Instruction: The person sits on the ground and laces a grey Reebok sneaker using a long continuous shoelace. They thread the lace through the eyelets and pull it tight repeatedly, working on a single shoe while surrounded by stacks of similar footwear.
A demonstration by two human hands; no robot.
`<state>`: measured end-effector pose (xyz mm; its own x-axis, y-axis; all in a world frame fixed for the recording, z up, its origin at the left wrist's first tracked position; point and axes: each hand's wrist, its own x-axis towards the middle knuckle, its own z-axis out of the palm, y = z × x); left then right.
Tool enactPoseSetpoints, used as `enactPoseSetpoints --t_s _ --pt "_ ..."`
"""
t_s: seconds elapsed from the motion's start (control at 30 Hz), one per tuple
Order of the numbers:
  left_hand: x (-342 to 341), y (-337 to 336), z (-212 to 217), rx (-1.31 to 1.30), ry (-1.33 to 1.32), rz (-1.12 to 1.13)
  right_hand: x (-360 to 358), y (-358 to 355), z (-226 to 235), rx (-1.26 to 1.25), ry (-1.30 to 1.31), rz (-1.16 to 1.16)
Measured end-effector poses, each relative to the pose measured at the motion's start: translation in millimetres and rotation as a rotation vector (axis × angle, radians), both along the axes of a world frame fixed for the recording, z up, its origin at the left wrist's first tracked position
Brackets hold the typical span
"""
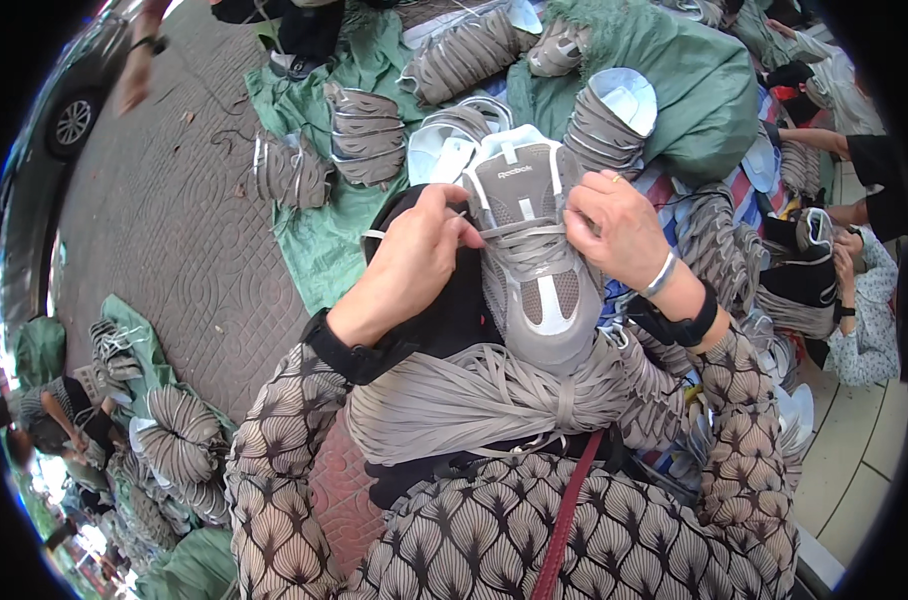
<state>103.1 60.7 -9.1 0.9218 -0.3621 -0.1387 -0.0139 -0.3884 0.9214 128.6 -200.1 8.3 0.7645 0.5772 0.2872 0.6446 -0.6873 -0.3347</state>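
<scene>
A grey shoe upper (552, 345) with white trim rests on my lap, its toe toward me and its tongue pointing away. Grey shoelace (530, 246) crosses the upper in several rows. My left hand (414, 262) is closed in a pinch on a lace at the upper's left eyelet edge, and a loose lace end sticks out beside it. At the opposite edge my right hand (622, 228) has its fingers curled against the eyelets, pinching the lace there; its fingertips are partly hidden. Below the toe lies a thick bundle of grey laces (444, 405), tied near its right end.
Stacks of nested grey uppers (366, 135) lie on green sheeting (309, 255) ahead. A full green sack (699, 95) stands at the far right. Other people work at both sides, one in a patterned sleeve (864, 320). A parked car (69, 130) is on the left.
</scene>
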Motion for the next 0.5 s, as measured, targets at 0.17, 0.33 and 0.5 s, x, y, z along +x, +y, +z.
enactPoseSetpoints --t_s 0.17,0.33,0.5 --pt "-1.5 -2.8 -7.2 0.287 -0.223 0.043 -2.3 -4.4 -0.8 0.031 0.052 -0.018" --pt "-7.4 -12.7 -15.5 0.267 -0.405 0.133 -4.1 -5.3 -2.7 0.077 0.091 -0.038" --pt "-16.4 -19.9 -19.9 0.285 -0.220 0.088 -4.6 -4.9 -4.6 0.095 0.098 -0.041"
